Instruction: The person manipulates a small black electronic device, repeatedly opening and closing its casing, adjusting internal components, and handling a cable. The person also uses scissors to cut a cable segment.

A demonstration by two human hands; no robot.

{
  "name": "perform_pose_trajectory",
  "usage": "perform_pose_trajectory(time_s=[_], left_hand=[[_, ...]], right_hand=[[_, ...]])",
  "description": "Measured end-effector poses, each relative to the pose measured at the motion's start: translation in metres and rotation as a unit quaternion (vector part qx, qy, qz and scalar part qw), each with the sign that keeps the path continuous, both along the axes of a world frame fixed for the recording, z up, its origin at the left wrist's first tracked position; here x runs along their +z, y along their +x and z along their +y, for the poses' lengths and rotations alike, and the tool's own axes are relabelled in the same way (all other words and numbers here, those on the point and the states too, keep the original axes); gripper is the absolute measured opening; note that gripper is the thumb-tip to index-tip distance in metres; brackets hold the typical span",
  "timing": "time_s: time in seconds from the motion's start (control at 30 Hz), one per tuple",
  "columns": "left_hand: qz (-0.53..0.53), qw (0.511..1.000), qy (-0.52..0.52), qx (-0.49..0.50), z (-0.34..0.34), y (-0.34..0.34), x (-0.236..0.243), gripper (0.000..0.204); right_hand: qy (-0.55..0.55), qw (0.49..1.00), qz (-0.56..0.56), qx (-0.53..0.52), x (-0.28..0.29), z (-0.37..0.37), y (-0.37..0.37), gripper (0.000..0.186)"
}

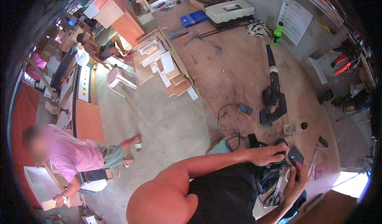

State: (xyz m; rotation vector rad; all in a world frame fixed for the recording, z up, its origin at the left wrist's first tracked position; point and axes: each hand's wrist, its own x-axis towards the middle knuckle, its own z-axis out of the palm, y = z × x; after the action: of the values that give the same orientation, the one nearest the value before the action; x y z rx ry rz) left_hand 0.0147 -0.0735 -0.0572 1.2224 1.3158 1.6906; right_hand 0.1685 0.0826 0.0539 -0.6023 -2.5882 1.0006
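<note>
My left hand (270, 155) reaches across at the lower right, its fingers closed at a dark piece beside the workbench edge. Just nearer to me, my right hand (296, 176) pinches a small dark part (292, 159) with a light tip. The two hands nearly meet, and what the left fingers hold is mostly hidden. Under them lies a dark bundle (267, 178) of what looks like cloth or a bag with straps. A cordless blower (272, 95) with a long black nozzle rests on the bench beyond, near a small handheld device (244, 109) with a black cable.
The brown workbench (234, 65) carries a white-lidded toolbox (230, 12), a blue case (193, 18) and a green bottle (277, 33). Wood offcuts (167, 67) lie along its left side. A person (75, 152) in a pink shirt bends at left; another person (95, 49) sits farther back near a stool (119, 79).
</note>
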Motion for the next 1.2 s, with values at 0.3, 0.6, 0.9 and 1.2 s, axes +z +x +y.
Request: perform_pose_trajectory(time_s=[0.3,0.6,0.9,1.2], left_hand=[[-0.037,0.998,0.001,-0.042,-0.006,-0.001,0.011,0.036],[0.008,0.998,0.065,0.003,0.0,0.003,-0.001,0.033],[-0.018,0.998,0.064,-0.003,-0.004,0.002,0.003,0.028],[-0.017,0.998,0.027,-0.053,-0.001,0.002,0.004,0.036]], right_hand=[[-0.015,0.998,0.064,-0.015,-0.001,0.002,-0.002,0.025],[0.072,0.997,-0.004,0.026,0.015,0.006,0.001,0.024],[0.02,0.999,-0.024,0.014,0.017,-0.007,0.0,0.022],[0.077,0.997,0.026,0.007,0.014,-0.006,0.003,0.02]])
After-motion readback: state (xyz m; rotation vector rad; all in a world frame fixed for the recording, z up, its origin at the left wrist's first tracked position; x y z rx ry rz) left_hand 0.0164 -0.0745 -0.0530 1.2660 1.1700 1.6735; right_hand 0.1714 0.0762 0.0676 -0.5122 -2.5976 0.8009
